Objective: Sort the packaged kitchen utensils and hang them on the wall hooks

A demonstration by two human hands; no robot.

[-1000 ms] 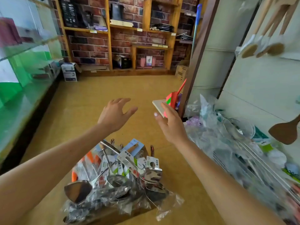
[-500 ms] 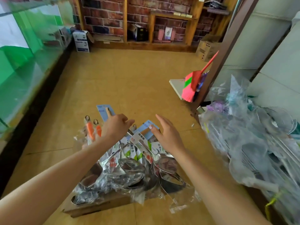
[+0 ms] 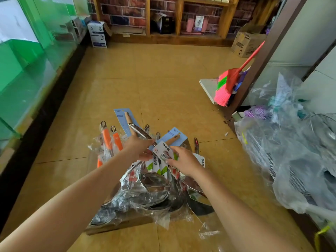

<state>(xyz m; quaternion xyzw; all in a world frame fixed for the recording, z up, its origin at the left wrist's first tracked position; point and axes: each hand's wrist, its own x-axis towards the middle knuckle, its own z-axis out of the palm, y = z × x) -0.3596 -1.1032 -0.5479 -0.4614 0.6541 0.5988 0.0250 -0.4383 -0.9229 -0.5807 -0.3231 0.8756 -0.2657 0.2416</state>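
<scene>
A heap of plastic-wrapped steel ladles and spatulas (image 3: 145,190) lies on a flat cardboard sheet on the floor in front of me. My left hand (image 3: 138,148) grips the shiny metal handle (image 3: 139,132) of one utensil, which points up and away. My right hand (image 3: 185,160) pinches that utensil's white label card (image 3: 162,151). Two orange-handled utensils (image 3: 111,138) stick out at the heap's left. Blue backing cards with wooden handles (image 3: 123,119) lie at the far side. No wall hooks are in view.
A big clear bag of wire strainers and more wrapped goods (image 3: 291,160) fills the right side. A pink and green broom (image 3: 229,84) leans on a brown post. Glass counters (image 3: 27,73) run along the left. Cardboard boxes (image 3: 247,44) and wooden shelves stand at the back.
The camera has tilted down from the wall to the heap. Both hands dropped from mid-air onto the pile; the left took hold of a metal handle and the right took its label card.
</scene>
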